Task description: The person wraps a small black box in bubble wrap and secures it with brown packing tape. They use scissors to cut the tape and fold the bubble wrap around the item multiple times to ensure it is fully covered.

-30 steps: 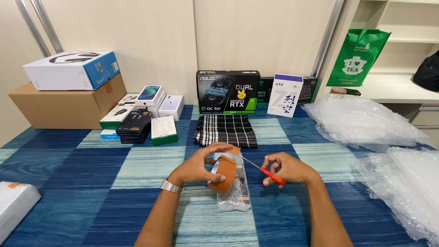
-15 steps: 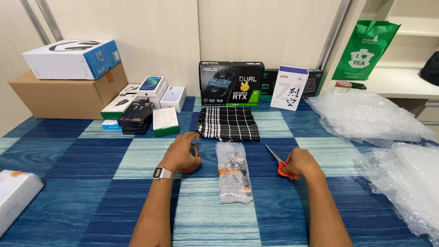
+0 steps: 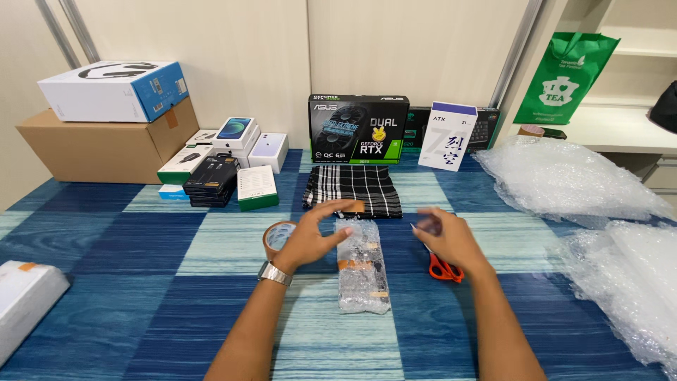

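Between our two hands, on the blue checked table, lies one bubble-wrapped parcel, its long axis running away from us toward the folded black-and-white checked cloth. Our left hand hovers open just left of its far end, fingers spread and grasping nothing; it is the nearer hand. Our right hand, blurred, is also open and empty, a little apart on the right, above one pair of orange-handled scissors. One roll of brown tape lies just beyond our left wrist. Farther out we count two heaps of bubble wrap at right, and several boxes along the wall.
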